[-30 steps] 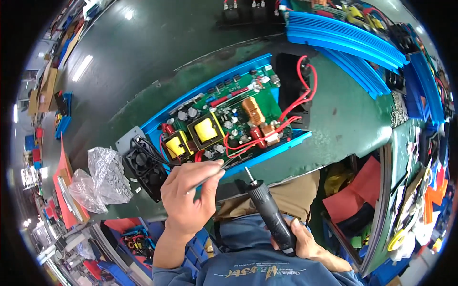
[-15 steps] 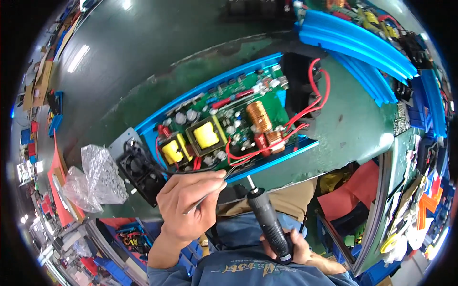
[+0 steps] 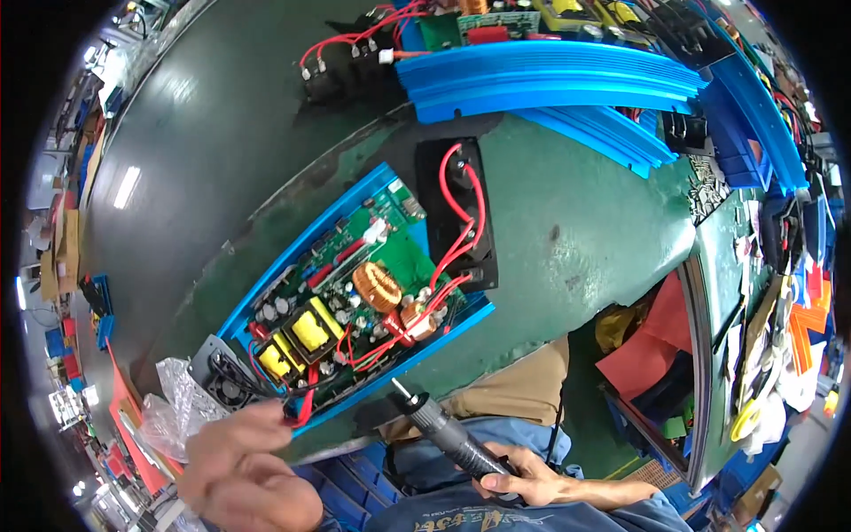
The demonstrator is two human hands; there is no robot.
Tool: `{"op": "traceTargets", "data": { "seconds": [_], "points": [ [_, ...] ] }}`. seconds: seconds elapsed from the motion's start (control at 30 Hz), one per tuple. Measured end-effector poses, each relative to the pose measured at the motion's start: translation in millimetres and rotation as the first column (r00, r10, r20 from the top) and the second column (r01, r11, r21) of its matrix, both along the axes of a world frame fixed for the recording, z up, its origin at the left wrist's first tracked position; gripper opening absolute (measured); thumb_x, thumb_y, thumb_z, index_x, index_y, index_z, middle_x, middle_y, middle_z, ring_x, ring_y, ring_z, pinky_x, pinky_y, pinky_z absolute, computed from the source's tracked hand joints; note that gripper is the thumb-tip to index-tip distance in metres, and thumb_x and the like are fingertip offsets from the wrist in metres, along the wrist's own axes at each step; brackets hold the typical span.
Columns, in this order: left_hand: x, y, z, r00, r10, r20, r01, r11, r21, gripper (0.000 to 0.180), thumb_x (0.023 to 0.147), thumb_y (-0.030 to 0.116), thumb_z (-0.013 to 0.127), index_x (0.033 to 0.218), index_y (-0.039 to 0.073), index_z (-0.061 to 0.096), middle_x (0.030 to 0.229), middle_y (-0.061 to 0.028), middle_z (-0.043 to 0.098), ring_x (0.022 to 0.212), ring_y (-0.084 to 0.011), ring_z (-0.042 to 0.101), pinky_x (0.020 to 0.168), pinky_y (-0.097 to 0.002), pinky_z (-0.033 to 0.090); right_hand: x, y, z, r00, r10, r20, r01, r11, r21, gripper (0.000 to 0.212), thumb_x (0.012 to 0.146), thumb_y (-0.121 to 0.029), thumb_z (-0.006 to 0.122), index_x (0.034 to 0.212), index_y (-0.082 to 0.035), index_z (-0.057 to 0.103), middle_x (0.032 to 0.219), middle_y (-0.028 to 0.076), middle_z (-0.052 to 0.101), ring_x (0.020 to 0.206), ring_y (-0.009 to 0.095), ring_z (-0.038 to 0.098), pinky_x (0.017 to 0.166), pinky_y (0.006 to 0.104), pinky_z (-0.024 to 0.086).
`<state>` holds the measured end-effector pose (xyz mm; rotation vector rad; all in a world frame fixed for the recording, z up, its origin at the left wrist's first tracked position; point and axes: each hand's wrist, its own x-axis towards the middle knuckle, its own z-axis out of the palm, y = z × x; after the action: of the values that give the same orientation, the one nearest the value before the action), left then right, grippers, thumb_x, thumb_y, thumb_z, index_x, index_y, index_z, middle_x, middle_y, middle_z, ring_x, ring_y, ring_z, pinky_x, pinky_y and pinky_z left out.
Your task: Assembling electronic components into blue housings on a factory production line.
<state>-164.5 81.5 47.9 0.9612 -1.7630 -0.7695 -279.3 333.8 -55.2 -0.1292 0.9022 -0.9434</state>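
Note:
My right hand (image 3: 525, 479) is wrapped around a black electric screwdriver (image 3: 450, 436), its bit pointing up and left. The bit's tip is close to the near edge of a blue metal housing (image 3: 417, 355), apart from it. Inside the housing lies a green circuit board (image 3: 406, 257) with yellow transformers (image 3: 312, 328), a copper coil (image 3: 378, 285) and red wires. Smeared by motion, my left hand (image 3: 248, 474) is beside the housing's near left corner; whether it holds anything is unclear. A black end panel (image 3: 434, 199) with red wires lies at the right end, a fan (image 3: 229, 390) at the left.
Crumpled clear plastic bags (image 3: 173, 412) lie left of the fan. Blue metal profiles (image 3: 550, 80) and more wired boards (image 3: 496, 27) fill the back right. Loose screws (image 3: 706, 191) lie at the right, near a blue bin (image 3: 740, 146). Below is an open compartment with red sheets (image 3: 651, 332).
My left hand has drawn away from the board, down and left; the thin metal tool it held is no longer distinguishable. The housing appears lower left and turned; the screwdriver appears lower left.

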Motion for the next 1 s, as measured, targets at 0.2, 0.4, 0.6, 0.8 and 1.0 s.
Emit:
{"op": "traceTargets", "data": {
  "seconds": [0.2,0.4,0.6,0.8,1.0],
  "points": [
    [-12.9,-8.6,-18.8,0.580,0.033,0.814,0.119,0.985,-0.124,0.022,0.092,-0.001,0.068,0.115,-0.003,0.066,0.108,-0.0159,0.068,0.096,-0.0301,0.064,0.085,-0.0407,0.051,-12.4,-4.6,-3.6,0.997,0.071,-0.016,-0.071,0.997,-0.006,0.046,0.100,-0.040,0.067,0.126,-0.004,0.058,0.088,0.002,0.064,0.083,0.011,0.057,0.076,0.0280,0.045],
    [-10.9,3.5,-26.3,0.621,0.002,0.784,0.011,1.000,-0.011,0.033,0.094,-0.001,0.065,0.127,-0.004,0.064,0.123,-0.0194,0.069,0.110,-0.0360,0.068,0.096,-0.0425,0.052,-36.6,-25.7,15.0,1.000,0.020,-0.005,-0.020,1.000,-0.001,0.046,0.093,-0.040,0.071,0.116,-0.002,0.063,0.077,0.010,0.061,0.069,0.022,0.061,0.063,0.0350,0.049],
    [-6.3,3.8,-35.3,0.653,-0.064,0.755,0.132,0.991,-0.030,0.030,0.092,-0.003,0.066,0.121,-0.006,0.066,0.129,-0.0261,0.066,0.110,-0.0374,0.068,0.096,-0.0439,0.052,-31.5,-16.3,-7.8,0.980,0.166,-0.112,-0.174,0.982,-0.070,0.035,0.100,-0.032,0.068,0.117,-0.003,0.057,0.089,0.002,0.064,0.085,0.010,0.060,0.075,0.0290,0.047],
    [-5.4,0.1,-41.6,0.691,-0.105,0.715,0.185,0.982,-0.034,0.024,0.089,0.001,0.071,0.113,-0.001,0.073,0.130,-0.0250,0.066,0.111,-0.0376,0.067,0.093,-0.0420,0.054,-24.3,-7.7,-12.7,0.963,0.198,-0.180,-0.214,0.974,-0.073,0.049,0.099,-0.041,0.067,0.126,-0.002,0.057,0.086,0.006,0.057,0.081,0.016,0.051,0.073,0.0333,0.044],
    [-16.9,-5.2,-30.4,0.643,-0.194,0.741,0.240,0.970,0.046,0.025,0.088,-0.003,0.070,0.112,-0.004,0.071,0.135,-0.0238,0.064,0.113,-0.0373,0.066,0.096,-0.0426,0.053,-31.1,-6.0,-2.4,0.951,0.150,-0.271,-0.167,0.985,-0.042,0.047,0.099,-0.040,0.068,0.125,-0.002,0.057,0.077,0.005,0.053,0.073,0.014,0.049,0.065,0.0326,0.041]
  ]
}}
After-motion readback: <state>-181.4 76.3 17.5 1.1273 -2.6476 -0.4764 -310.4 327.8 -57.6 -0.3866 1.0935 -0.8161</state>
